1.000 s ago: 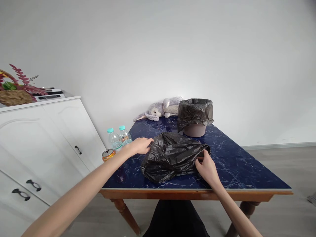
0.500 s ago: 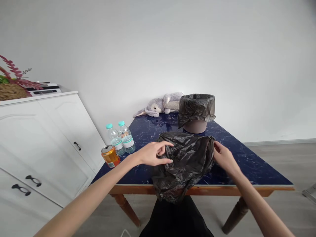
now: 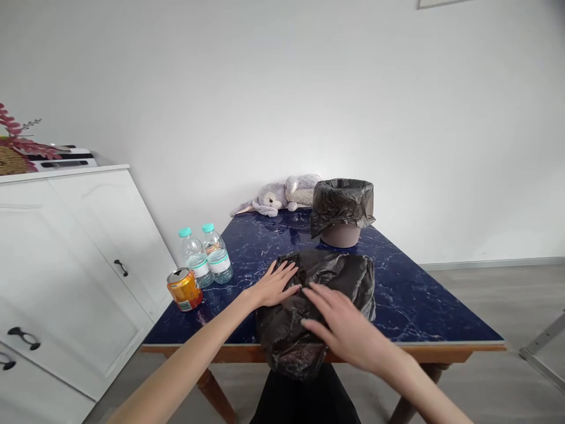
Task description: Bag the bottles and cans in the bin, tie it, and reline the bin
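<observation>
A black plastic garbage bag (image 3: 344, 272) lies crumpled at the front of the blue table, its near end hanging over the wooden edge. On the bag's left part rests my left hand (image 3: 274, 285), fingers spread and flat. My right hand (image 3: 342, 321) is over its middle, fingers stretched out and apart, thumb pointing left. The fingertips of both hands come close together. Whether anything is inside the bag I cannot tell. Behind it stands a small bin (image 3: 339, 234) lined with another black bag (image 3: 343, 200) folded over its rim.
Two water bottles (image 3: 218, 256) with teal caps and an orange can (image 3: 184, 290) stand at the left of the table (image 3: 424, 300). A plush rabbit (image 3: 276, 195) lies by the wall. A white cabinet (image 3: 83, 265) is on the left.
My right hand has let go of the bag's right edge and moved left over its middle. My left hand has opened flat onto the bag, which lies flatter.
</observation>
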The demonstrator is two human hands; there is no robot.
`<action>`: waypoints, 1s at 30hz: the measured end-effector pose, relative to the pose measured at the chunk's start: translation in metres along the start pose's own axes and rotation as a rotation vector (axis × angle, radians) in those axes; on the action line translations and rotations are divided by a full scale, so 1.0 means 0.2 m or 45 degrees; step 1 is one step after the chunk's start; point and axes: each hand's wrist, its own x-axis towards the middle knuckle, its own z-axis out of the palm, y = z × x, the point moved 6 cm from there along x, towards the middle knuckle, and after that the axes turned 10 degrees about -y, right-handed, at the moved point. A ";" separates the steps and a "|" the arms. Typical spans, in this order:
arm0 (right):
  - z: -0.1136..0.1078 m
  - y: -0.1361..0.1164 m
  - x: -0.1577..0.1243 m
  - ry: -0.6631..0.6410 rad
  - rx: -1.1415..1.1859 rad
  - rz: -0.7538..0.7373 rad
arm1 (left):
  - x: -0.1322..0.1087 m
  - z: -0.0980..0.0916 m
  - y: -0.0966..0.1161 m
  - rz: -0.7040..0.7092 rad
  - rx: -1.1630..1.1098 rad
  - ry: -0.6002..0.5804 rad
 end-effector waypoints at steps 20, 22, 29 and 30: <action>0.08 -0.11 -0.02 0.141 -0.202 -0.186 | -0.19 0.13 -0.31 -0.435 0.034 0.176; 0.09 -0.15 0.05 0.219 -0.252 -0.238 | -0.19 0.13 -0.31 -0.440 0.042 0.194; -0.09 -0.18 0.02 0.538 -0.210 -0.306 | -0.19 0.14 -0.31 -0.435 0.033 0.238; -0.13 -0.18 -0.03 0.575 -0.175 -0.301 | -0.19 0.14 -0.31 -0.435 0.026 0.240</action>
